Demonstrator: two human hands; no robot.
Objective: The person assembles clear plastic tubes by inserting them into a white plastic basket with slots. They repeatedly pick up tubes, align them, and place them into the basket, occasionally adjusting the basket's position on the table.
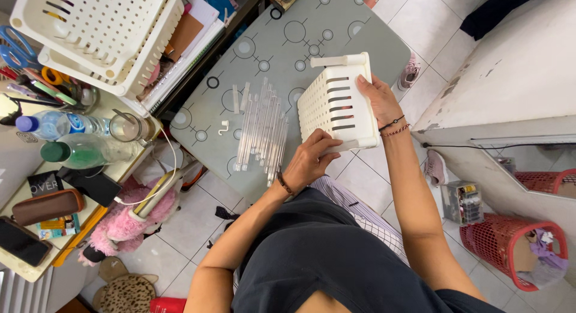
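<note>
Held above the near right corner of the worktop: white perforated plastic basket tray, tilted, slotted side toward the camera.
Left hand: clasped on the lower edge of the tray, fingers over its rim; dark band at the wrist.
Right hand: clasped on the upper right edge of the tray, thumb on its face; thin cords at the wrist.
Grey-green worktop with circle pattern: carries a bundle of clear plastic rods, lying side by side just left of the tray; small white hook-shaped piece beside the rods.
Upper left: second white slotted plastic basket, larger, resting on stacked papers.
Left side table: two plastic bottles, glass jar.
Floor, right: red mesh bin.
</note>
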